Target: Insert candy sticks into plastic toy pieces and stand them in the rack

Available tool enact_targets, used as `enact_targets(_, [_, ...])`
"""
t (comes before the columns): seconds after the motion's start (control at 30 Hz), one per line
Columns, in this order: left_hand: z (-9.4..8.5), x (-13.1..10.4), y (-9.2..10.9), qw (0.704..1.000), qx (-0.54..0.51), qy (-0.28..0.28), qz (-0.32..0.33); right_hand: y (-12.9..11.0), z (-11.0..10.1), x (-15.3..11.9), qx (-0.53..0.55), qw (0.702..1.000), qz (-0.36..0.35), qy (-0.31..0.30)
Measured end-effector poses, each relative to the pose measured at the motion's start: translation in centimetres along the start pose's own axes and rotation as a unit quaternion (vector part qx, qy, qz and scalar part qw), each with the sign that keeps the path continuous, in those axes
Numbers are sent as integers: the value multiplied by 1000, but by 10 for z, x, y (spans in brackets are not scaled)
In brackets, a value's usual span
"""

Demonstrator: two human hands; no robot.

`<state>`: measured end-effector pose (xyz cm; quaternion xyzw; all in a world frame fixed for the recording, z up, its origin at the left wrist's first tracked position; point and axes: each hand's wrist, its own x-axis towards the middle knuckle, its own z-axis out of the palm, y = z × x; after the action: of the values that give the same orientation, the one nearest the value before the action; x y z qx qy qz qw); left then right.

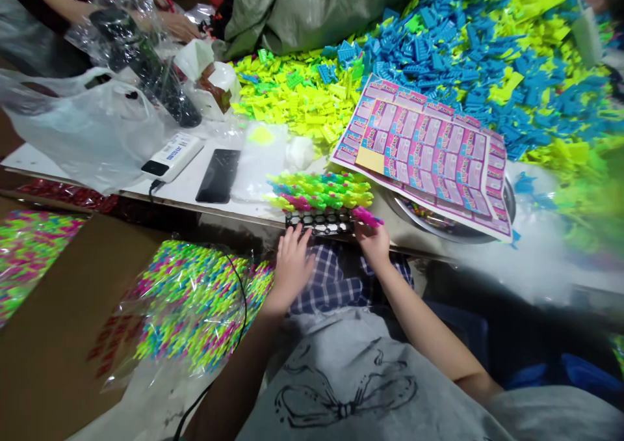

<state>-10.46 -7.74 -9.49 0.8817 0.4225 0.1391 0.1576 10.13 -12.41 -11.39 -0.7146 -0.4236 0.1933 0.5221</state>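
A black plastic rack (319,222) with rows of holes sits at the table's front edge. Colourful small plastic pieces (326,192) in yellow, green, blue and pink stand in packed rows along its far side. My left hand (294,262) rests on the rack's near left edge, fingers stretched out over it. At the right end, my right hand (374,244) is closed on a pink plastic piece (368,217). The fingertips partly hide how that piece is gripped and whether it touches the rack.
Printed card sheets (424,148) overlap a metal bowl (453,229). Behind lies a heap of blue and yellow plastic parts (439,57). A black phone (218,176) and white power bank (173,157) lie left. Bagged colourful pieces (195,298) sit beside a cardboard box (63,363). Another person's hand (178,26) shows far left.
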Motion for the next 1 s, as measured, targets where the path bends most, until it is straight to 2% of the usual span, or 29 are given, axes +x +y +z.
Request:
enact_targets(0.13, [1,0,0,1000,1,-4,-2,4,5,1,-4,1000,11,20])
enact_targets(0.5, [5,1,0,1000,-8,5,-11,-4,6,6,-22,999,31,18])
enact_targets(0.73, [5,0,-1,1000,-10,7,-12,-12,8,8,80,994,66,25])
enact_targets(1.0, [7,4,-3,1000,-19,7,-12,-17,9,0,63,991,103,61])
